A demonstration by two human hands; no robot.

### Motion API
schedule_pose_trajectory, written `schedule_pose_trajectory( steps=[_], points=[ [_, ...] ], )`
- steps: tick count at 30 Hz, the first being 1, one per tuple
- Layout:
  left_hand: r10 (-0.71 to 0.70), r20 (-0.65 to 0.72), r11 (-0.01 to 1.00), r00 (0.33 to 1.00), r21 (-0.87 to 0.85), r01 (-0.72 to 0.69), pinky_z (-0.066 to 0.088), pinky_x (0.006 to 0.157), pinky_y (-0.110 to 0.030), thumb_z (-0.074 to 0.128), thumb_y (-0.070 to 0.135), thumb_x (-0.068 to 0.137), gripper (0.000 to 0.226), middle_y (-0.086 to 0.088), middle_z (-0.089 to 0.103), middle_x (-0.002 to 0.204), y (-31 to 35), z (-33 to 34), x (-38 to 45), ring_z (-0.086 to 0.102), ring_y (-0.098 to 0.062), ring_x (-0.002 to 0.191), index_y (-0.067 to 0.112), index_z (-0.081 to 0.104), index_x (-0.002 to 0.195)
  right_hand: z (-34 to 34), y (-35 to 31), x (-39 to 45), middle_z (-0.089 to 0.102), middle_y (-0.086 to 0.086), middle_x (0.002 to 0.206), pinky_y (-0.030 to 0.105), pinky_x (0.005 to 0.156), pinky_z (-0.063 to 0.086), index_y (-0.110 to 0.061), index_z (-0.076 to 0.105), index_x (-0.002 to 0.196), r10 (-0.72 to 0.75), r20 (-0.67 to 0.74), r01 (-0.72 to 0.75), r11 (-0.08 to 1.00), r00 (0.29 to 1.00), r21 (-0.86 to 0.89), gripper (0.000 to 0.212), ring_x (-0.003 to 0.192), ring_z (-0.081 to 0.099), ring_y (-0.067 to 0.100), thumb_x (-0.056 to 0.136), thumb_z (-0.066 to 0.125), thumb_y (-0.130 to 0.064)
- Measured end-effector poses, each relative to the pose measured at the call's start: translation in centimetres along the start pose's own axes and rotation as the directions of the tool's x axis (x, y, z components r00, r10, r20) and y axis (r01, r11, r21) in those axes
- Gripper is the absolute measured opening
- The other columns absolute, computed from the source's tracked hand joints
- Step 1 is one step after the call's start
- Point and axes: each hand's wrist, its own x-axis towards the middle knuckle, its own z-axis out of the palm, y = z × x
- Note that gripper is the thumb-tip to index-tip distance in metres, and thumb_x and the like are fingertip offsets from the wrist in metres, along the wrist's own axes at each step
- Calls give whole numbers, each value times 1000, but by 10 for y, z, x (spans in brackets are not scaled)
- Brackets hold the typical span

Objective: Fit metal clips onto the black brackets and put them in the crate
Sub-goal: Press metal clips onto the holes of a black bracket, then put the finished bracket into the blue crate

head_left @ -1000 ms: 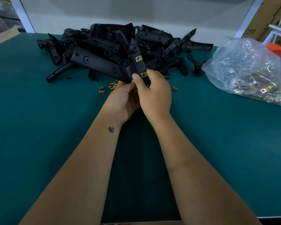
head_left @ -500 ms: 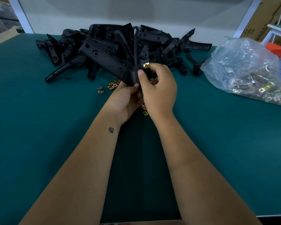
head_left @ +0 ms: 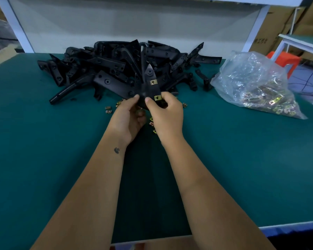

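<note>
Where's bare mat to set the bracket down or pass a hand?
Free: the green mat left of the left hand, below the bracket pile; also right of the right hand, below the clip bag. Crowded: loose clips around both hands and the held bracket.

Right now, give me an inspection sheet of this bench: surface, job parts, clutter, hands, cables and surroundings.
Surface: green bench mat, bare near the front edge.
Job's things: held bracket stands upright with two brass clips on it; pile of black brackets behind; loose clips on the mat; clear bag of clips at right. No crate in view.
Clutter: nothing seen.
Hands: left hand holds the bracket's base; right hand pinches it beside the lower clip.
Cables: dark cables on the floor at far right.
Surroundings: white back panel, cardboard boxes, orange stool.
</note>
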Motion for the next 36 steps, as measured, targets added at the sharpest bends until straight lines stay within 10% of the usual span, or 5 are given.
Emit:
schedule_pose_trajectory(
  steps=[6,20,24,32,36],
  points=[
    [70,-94,994,993,-78,-77,43,44,-17,61,11,96,13,0,59,66,-13,24,-7,51,-7,45,14,54,86,-28,-7,-5,69,-11,76,12,60,47,-22,68,83,97,-66,-79,968,993,239,11,68,62,-2,82,74,-14],
    [-127,126,986,984,127,111,45,44,-19,66,20,93,12,-7,64,106,-86,160,-66,65,-12,53,21,55,97,-197,-7,-36,67,-11,72,18,65,46,-19,68,79,181,-456,32,906,871,422,21,69,58,2,86,68,1],
    [-309,269,951,912,112,289,48,47,-21,63,32,94,29,-10,61,120,-125,205,-107,70,-19,61,20,59,121,-268,-6,-63,67,-7,78,22,64,41,-20,70,82,240,-597,72,890,765,450,16,74,56,8,87,69,-4],
    [-472,525,869,708,412,274,54,55,-23,59,18,98,11,-3,74,90,-204,260,-175,73,-20,67,15,69,102,-415,14,-157,73,-8,84,21,61,47,-21,72,95,233,-776,71,939,586,336,6,68,63,5,91,70,-17],
    [-545,594,804,592,570,169,55,55,-19,61,6,95,9,1,74,72,-243,259,-202,71,-13,61,11,67,99,-460,32,-218,63,-11,63,22,57,44,-20,67,84,314,-755,-206,949,576,237,7,56,56,6,91,69,-20]
  ],
)
